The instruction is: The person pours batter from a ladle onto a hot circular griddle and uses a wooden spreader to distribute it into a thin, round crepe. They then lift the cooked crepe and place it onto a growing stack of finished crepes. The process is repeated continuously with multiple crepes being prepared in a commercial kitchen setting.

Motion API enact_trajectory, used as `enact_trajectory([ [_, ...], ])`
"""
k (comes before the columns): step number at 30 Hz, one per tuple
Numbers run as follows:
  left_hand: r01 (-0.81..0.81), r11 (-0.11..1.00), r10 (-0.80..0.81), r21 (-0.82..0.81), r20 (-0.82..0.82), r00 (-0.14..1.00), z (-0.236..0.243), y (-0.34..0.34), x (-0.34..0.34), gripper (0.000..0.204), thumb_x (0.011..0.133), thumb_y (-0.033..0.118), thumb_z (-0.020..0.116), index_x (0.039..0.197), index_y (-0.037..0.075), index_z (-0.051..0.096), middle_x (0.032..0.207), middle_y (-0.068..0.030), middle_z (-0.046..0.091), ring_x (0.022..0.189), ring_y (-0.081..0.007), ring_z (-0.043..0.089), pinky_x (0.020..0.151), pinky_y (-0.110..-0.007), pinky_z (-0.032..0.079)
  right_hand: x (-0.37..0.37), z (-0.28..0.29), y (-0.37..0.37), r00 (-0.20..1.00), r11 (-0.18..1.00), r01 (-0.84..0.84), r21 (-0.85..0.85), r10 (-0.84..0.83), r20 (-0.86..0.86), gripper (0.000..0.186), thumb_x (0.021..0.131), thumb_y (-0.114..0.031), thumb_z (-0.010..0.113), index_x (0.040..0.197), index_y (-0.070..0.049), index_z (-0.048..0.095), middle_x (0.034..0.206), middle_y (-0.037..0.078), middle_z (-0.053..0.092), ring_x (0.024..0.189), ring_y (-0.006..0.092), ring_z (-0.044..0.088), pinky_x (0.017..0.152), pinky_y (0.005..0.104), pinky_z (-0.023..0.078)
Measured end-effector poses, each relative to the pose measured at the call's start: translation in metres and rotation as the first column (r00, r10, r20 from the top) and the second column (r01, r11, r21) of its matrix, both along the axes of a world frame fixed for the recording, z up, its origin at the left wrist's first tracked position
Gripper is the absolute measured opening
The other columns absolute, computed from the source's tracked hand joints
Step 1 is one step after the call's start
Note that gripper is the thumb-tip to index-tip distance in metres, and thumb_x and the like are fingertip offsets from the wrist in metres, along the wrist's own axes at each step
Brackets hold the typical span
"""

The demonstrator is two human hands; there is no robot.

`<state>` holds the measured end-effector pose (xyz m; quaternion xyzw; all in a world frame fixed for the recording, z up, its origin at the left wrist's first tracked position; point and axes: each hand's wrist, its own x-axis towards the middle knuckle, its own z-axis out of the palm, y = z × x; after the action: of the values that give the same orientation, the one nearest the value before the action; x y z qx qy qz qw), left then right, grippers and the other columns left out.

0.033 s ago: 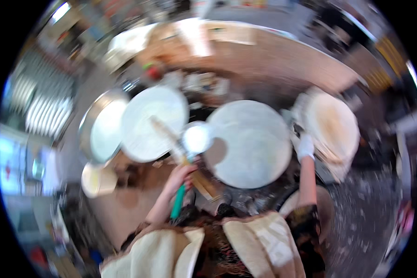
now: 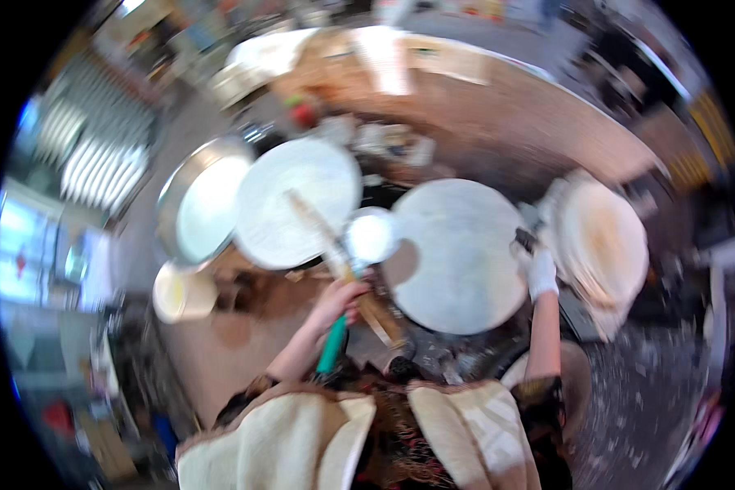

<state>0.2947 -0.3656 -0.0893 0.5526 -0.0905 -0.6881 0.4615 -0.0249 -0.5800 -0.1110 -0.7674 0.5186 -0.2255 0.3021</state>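
My left hand [image 2: 336, 304] is closed round the green handle of a ladle [image 2: 331, 346]. A round, bright white bowl [image 2: 371, 237] shows just beyond the fingers, seemingly the ladle's. Beside the same hand, a long wooden stick or spreader [image 2: 380, 318] slants across the left round griddle [image 2: 261, 200]; whether my fingers also touch it I cannot tell. My right hand [image 2: 541, 273], in a white glove, closes on a small dark object [image 2: 525, 240], blurred, at the right edge of the second round griddle [image 2: 457, 278]. Both griddles have pale surfaces.
To the far left stands a metal basin [image 2: 171, 200] of white liquid, with a pale bucket [image 2: 184, 294] below it. A stack of round flat pancakes [image 2: 600, 233] lies right of my gloved hand. Behind the griddles runs a curved brown tabletop [image 2: 547, 114].
The whole view has swung, so most things sit further right in the picture. Relative to the second griddle, my gloved hand is slightly closer to its edge. My left hand keeps the ladle.
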Motion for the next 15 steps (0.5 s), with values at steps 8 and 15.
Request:
enact_trajectory([
  [8,-0.210,0.945,0.167,-0.250,-0.182,0.969,-0.021,0.021,0.106,0.027,0.093,0.036,0.051,0.085,0.010,0.047,0.049,0.0057,0.038,0.033,-0.0055,0.036,0.030,-0.021,0.031,0.289,-0.028,0.165,0.853,0.847,-0.521,0.102,0.519,0.050,0.050,0.087,-0.027,0.050,0.132,-0.007,0.041,0.107,0.025,0.056,0.094,0.0378,0.057,0.080,0.0415,0.045],
  [15,-0.499,0.856,0.499,-0.135,-0.036,0.866,-0.072,0.072,0.302,0.030,0.098,0.036,0.041,0.115,0.012,0.046,0.054,0.0044,0.038,0.038,-0.0055,0.033,0.034,-0.018,0.028,0.429,-0.017,0.159,0.902,0.814,-0.430,0.390,0.402,0.155,0.045,0.094,-0.033,0.040,0.133,-0.009,0.043,0.083,0.013,0.060,0.070,0.0215,0.058,0.063,0.0338,0.046],
])
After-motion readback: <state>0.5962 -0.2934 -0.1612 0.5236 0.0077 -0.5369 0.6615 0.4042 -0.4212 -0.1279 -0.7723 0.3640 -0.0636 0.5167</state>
